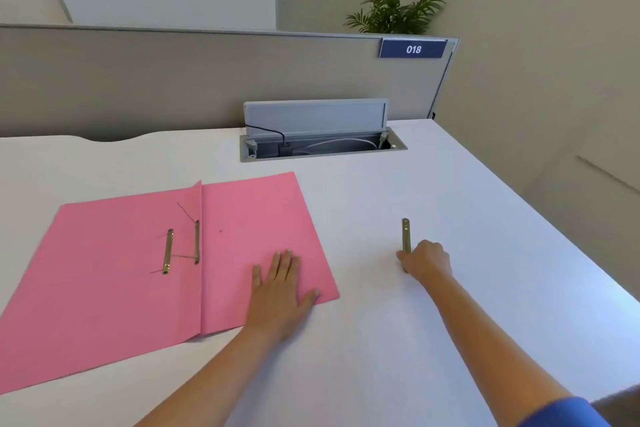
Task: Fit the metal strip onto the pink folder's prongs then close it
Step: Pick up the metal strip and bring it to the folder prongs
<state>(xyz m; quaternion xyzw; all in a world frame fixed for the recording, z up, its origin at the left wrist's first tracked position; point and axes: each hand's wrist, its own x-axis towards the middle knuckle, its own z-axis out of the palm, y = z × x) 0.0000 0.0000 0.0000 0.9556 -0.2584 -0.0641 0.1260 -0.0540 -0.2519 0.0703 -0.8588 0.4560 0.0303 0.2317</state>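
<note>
The pink folder lies open and flat on the white desk, left of centre. Near its spine sit a brass fastener base with two thin prongs sticking out and a brass bar beside it. My left hand rests palm down, fingers spread, on the folder's right flap near its lower right corner. To the right, a loose brass metal strip lies on the bare desk. My right hand covers its near end, fingers curled over it; the strip still lies on the desk.
An open cable tray with a raised grey lid and cords is set into the desk behind the folder. A grey partition with a blue "018" sign closes the back. The desk's right edge runs diagonally; a plant stands behind the partition.
</note>
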